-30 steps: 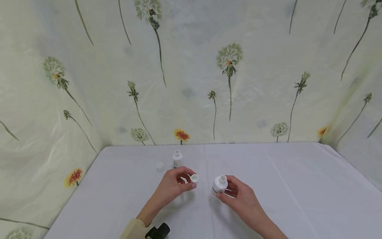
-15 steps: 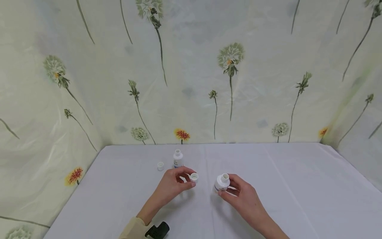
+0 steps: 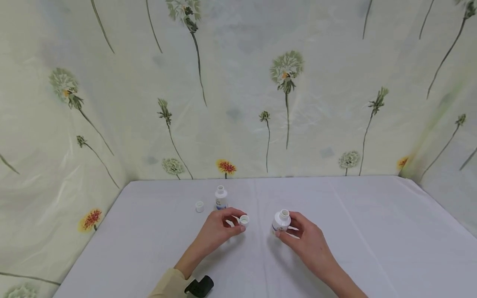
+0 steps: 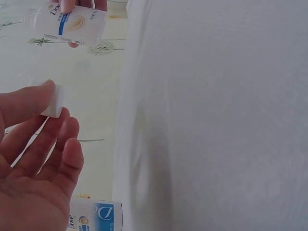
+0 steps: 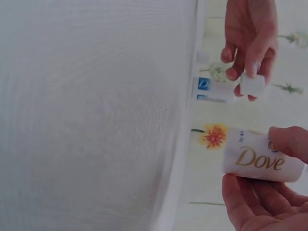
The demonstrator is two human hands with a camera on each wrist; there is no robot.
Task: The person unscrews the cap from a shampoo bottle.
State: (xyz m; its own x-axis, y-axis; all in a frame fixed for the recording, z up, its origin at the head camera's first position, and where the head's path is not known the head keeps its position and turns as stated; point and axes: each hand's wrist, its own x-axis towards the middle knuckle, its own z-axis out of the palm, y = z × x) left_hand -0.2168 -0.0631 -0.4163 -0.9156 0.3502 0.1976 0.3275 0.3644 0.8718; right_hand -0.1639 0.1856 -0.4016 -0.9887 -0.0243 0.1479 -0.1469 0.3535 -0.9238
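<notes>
Between thumb and fingertips, my left hand pinches a small white screw cap, its hollow side facing up in the head view. My right hand grips a small white Dove bottle round its body, lifted off the table with its uncapped neck tilted up. A gap separates cap and bottle. The right wrist view shows the gold Dove lettering on that held bottle. Just behind the left hand, a second white bottle with a blue band stands upright, uncapped. Beside it lies another white cap.
A white cloth covers the table. Behind and at the sides hangs a curtain printed with dandelions. A black device sits at the left wrist, by a cream sleeve.
The right hand has moved slightly up and to the right with its bottle, widening the gap to the cap. The left hand has stayed nearly still.
</notes>
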